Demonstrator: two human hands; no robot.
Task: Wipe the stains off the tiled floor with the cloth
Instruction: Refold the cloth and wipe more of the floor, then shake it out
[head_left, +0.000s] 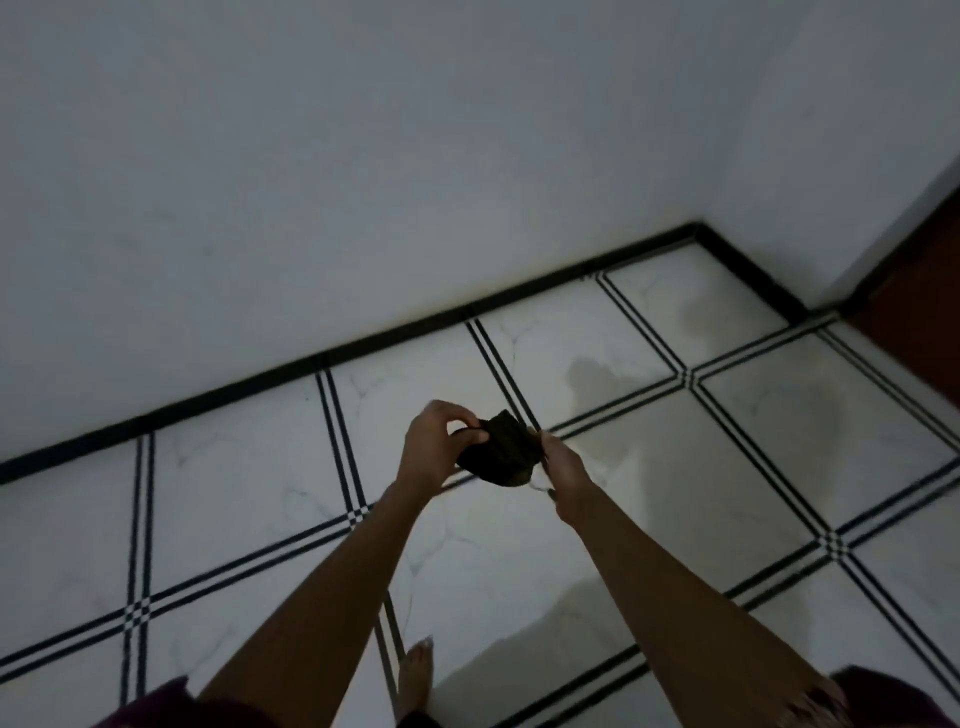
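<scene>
In the middle of the frame we see the cloth (501, 452), a small dark piece, folded or bunched, held in the air above the floor and not touching it. It lies between the two hands. The left hand (434, 447) is at its left side, with the fingers curled over the upper edge and the thumb below, so it pinches the cloth. The right hand (563, 467) is at its right lower edge and we see it mostly from the back. Its fingers close on the cloth there, but how exactly they lie we cannot tell. Both forearms are bare and come up from the bottom of the frame.

Under the hands is the tiled floor (234, 488), with large white tiles, faint grey veins and double black lines between them. To the right of the cloth there are dull greyish stains, one (592, 374) just above and to the right of the hands, a second (815, 415) further right, and a fainter third (711, 306) near the corner.

A black skirting (363, 348) runs along the foot of the pale wall (311, 182), which fills the upper half. At the right edge stands a brown surface (914, 312), perhaps a door. A bare foot (415, 670) shows at the bottom centre. The light is dim.
</scene>
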